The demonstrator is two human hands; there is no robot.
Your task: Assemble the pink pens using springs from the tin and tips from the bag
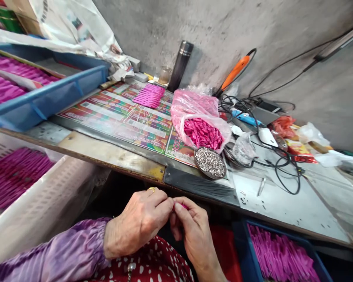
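Seen from above, two bare hands meet low in the frame, just below the near edge of a workbench [111, 154]; the left hand [141, 223], with a gold ring and a purple sleeve, presses its fingertips against those of the right hand [192, 231]; together they pinch a small pink piece [183, 205], bright magenta, mostly hidden between the fingers so its shape cannot be told. On the bench beyond, a pink plastic bag [194, 107] lies open, full of glossy pink capsule-shaped pieces [202, 134]; touching its front is a round dish [210, 162] of tiny silvery parts; a neat row of pink strips [149, 95] lies farther back on a colourful printed sheet [120, 117]; black cables [270, 156] tangle to the right.
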